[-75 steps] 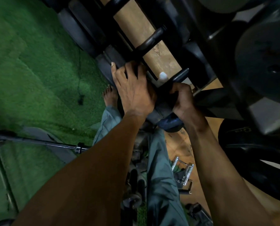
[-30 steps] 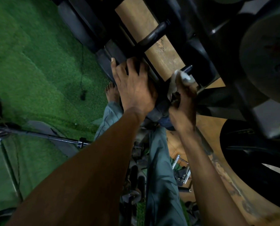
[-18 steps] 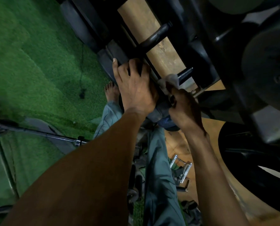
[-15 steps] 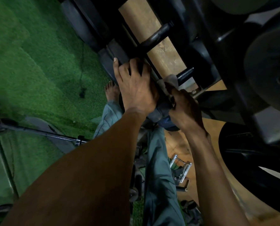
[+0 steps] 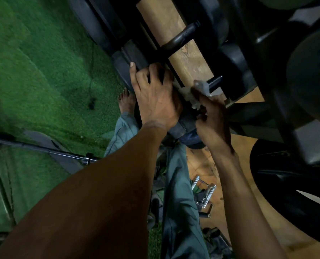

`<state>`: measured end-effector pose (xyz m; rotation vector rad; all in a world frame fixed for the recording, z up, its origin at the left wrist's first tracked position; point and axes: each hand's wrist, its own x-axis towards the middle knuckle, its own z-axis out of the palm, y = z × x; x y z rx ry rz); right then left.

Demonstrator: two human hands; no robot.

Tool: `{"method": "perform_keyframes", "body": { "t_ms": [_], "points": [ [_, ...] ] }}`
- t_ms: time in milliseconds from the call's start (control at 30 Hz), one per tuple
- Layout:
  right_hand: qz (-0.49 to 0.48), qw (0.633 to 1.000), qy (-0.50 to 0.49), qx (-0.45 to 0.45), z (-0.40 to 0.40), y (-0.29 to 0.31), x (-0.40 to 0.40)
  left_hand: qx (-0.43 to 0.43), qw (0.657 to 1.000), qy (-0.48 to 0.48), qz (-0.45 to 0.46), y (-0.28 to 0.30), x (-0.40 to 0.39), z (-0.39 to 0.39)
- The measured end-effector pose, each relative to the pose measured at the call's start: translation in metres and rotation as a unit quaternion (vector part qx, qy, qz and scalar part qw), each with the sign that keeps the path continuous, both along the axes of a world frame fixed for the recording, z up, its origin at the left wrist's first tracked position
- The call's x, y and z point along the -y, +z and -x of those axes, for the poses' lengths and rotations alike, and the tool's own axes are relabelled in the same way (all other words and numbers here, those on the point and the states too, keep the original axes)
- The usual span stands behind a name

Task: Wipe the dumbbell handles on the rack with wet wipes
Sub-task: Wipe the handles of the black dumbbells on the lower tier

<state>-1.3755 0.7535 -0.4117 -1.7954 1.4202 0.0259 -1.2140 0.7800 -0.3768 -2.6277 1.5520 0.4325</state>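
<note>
Head view, left hand: the left hand (image 5: 156,99) lies over the near head of a dumbbell (image 5: 183,124), fingers curled over the dark end block, thumb out to the side against the rubber.
Head view, right hand: the right hand (image 5: 212,126) grips a wet wipe (image 5: 198,90), fingers closed round it, knuckles toward the camera.
Wet wipe: white, crumpled and bunched, slightly see-through at its upper edge, bulging out above the right hand's fingers.
Dumbbell handle: the handle (image 5: 214,82) is a short dark bar, smooth with a dull sheen; the wipe sits on its near end, and the bare part runs up and right into the far head.
Neighbour: another dumbbell handle (image 5: 181,39), dark and slightly bowed, lies across the rack just above, untouched.
Rack: the rack (image 5: 248,113) is black metal, with dumbbell heads packed close along it and a tan board (image 5: 174,34) running behind the handles.
Floor: green turf (image 5: 34,71) on the left, a barbell (image 5: 43,149) lying on it, a bare foot (image 5: 126,101) at the rack's base.
</note>
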Motion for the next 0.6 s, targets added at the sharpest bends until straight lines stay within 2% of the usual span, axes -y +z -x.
{"method": "perform_keyframes", "body": {
  "t_ms": [167, 233, 267, 367, 500, 533, 600],
  "points": [
    [-0.073, 0.982, -0.175, 0.003, -0.013, 0.013, 0.001, -0.003, 1.0, 0.0, 0.01, -0.001, -0.001, -0.001],
    [-0.099, 0.961, -0.254, 0.057, -0.019, 0.007, 0.014, -0.003, 1.0, -0.002, 0.006, 0.0, -0.001, -0.001],
    [-0.111, 0.938, -0.313, 0.1, -0.022, 0.004, 0.023, -0.003, 1.0, -0.003, 0.006, 0.0, -0.001, -0.001],
    [-0.218, 0.804, -0.482, 0.27, -0.026, 0.0, 0.044, -0.003, 1.0, -0.005, 0.001, -0.001, -0.001, -0.001],
    [-0.342, 0.633, -0.565, 0.405, -0.024, -0.006, 0.06, -0.003, 1.0, -0.007, 0.005, -0.002, -0.002, -0.001],
    [-0.351, 0.597, -0.583, 0.425, -0.024, -0.01, 0.062, -0.002, 1.0, -0.006, 0.006, -0.002, -0.002, -0.001],
    [-0.348, 0.568, -0.605, 0.437, -0.023, -0.02, 0.063, -0.003, 1.0, -0.005, 0.008, -0.001, -0.002, -0.001]
  ]
}}
